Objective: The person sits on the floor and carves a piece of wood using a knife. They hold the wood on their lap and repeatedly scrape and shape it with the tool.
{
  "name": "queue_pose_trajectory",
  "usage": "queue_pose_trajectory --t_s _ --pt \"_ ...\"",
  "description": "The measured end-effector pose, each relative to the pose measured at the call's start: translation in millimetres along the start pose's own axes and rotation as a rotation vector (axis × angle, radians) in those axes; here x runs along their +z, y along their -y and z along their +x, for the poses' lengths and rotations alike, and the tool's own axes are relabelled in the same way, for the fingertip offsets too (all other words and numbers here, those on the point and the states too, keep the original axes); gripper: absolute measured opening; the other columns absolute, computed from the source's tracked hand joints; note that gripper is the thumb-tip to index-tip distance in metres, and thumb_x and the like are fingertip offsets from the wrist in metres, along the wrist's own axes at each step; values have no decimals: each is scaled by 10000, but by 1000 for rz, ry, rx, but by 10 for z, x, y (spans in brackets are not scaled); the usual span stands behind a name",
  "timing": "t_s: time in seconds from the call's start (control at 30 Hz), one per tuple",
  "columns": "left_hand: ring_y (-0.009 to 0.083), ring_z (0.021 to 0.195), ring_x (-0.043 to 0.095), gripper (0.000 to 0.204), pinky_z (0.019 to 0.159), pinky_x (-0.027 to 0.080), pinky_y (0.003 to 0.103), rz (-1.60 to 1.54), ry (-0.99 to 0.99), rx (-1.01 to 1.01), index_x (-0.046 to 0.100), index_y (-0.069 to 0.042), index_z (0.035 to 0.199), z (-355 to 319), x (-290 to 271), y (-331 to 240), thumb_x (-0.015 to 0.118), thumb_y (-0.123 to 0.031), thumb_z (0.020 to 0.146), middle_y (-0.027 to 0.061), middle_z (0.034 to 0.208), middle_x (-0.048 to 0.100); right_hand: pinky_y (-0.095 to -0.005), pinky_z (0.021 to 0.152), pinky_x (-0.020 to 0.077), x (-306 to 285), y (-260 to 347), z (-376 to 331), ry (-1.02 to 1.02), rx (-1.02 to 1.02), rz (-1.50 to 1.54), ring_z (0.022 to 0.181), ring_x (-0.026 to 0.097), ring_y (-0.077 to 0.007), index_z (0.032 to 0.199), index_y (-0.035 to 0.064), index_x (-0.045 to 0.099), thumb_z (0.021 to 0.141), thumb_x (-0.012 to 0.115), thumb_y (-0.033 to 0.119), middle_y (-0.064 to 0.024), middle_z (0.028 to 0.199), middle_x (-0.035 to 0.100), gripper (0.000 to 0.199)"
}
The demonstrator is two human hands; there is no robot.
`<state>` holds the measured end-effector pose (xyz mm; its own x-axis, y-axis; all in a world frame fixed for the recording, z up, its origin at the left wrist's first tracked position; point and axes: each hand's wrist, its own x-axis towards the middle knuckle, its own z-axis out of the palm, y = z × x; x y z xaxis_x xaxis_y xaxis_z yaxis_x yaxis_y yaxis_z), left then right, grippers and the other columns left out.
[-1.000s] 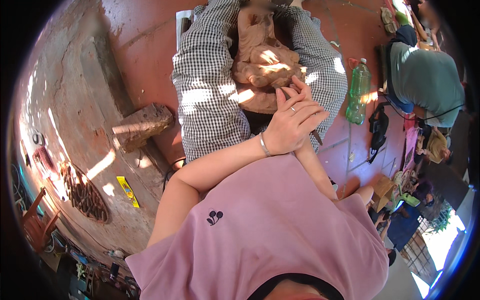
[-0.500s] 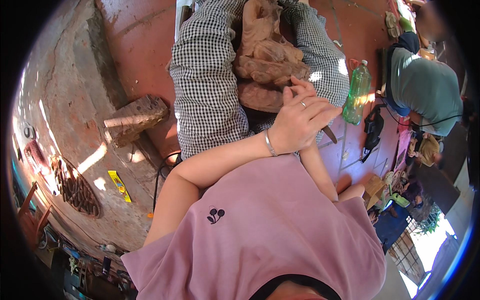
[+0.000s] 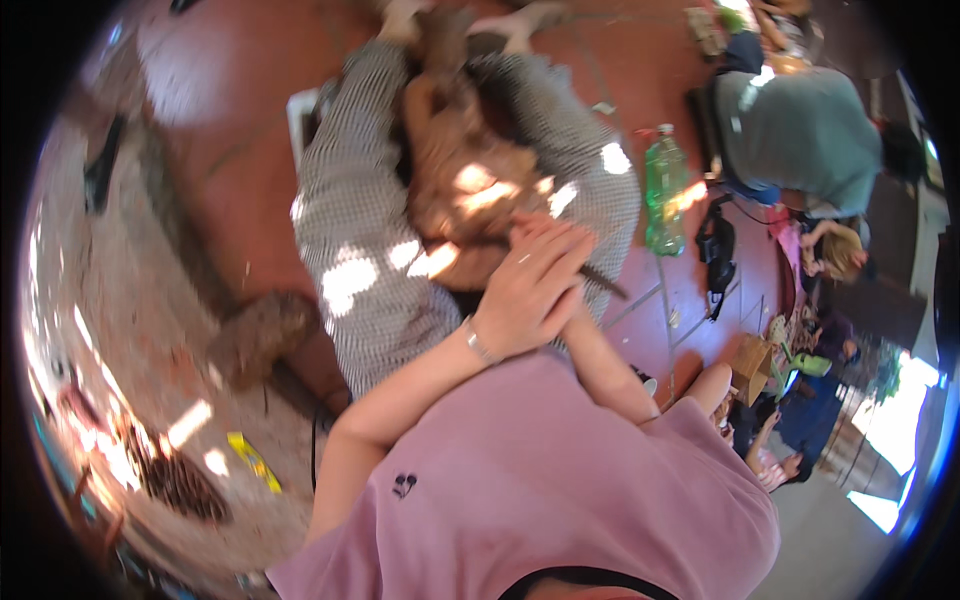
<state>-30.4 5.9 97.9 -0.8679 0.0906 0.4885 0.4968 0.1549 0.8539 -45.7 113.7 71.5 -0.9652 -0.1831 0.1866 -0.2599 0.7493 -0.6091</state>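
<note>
A brown wooden figure carving (image 3: 460, 170) lies between my thighs, its wide base toward me and patches of sunlight on it. My left hand (image 3: 530, 285), with a ring and a bracelet, crosses over my right hand (image 3: 566, 306) at the base's right edge. Both are closed together round a slim carving tool (image 3: 607, 283). One dark end of it sticks out to the right of my fingers; its other end reaches the wood. Most of my right hand is hidden under the left, and motion blurs the fingertips.
A green plastic bottle (image 3: 665, 195) stands right of my leg, beside a black bag (image 3: 716, 250). A person in a grey-green top (image 3: 800, 140) bends over at the right. On the left ledge lie a wooden block (image 3: 262, 338), a yellow packet (image 3: 254, 462) and a pile of brown rods (image 3: 180, 485).
The view has shifted, so things sit differently in the picture. The carving is turned and more of it shows, with sunlight on it. My hands stay together at its base.
</note>
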Motion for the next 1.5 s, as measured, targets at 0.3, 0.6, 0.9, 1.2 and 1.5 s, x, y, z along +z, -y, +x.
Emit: queue_pose_trajectory --t_s 0.3,0.6,0.9,1.2,1.5 --pt "463 1349 455 408 1151 325 520 395 -249 -205 555 70 1326 -228 -419 533 537 -93 952 272 1388 545 -365 703 548 -55 150 72 -93 -81 -57 898 647 -278 827 55 683 782 729 127 -83 1014 650 96" --pt "383 1399 414 515 1182 286 423 257 -194 -418 395 120 1438 -265 -312 814 491 -179 1030 269 1493 441 -361 659 542 -38 205 46 -72 -136 -135 926 588 -281 796 46 645 755 684 125 -81 924 558 97" --pt "390 1392 417 529 1171 300 430 240 -172 -384 381 115 1453 -261 -294 816 490 -190 1034 278 1499 428 -354 704 562 -18 126 -45 -14 -171 -175 1002 597 -279 831 29 676 651 673 66 -110 1059 599 185" --pt "360 1370 442 523 1171 301 416 304 -180 -352 374 115 1459 -287 -290 873 487 -171 1037 264 1474 458 -356 699 565 7 102 -65 -49 -239 -178 987 591 -281 783 4 652 683 662 90 -102 972 582 133" --pt "364 1365 445 541 1167 302 417 317 -177 -302 374 100 1466 -306 -301 957 495 -215 1043 256 1468 464 -368 658 552 14 133 -34 -54 -193 -152 877 609 -280 842 32 648 661 658 63 -97 942 590 184"
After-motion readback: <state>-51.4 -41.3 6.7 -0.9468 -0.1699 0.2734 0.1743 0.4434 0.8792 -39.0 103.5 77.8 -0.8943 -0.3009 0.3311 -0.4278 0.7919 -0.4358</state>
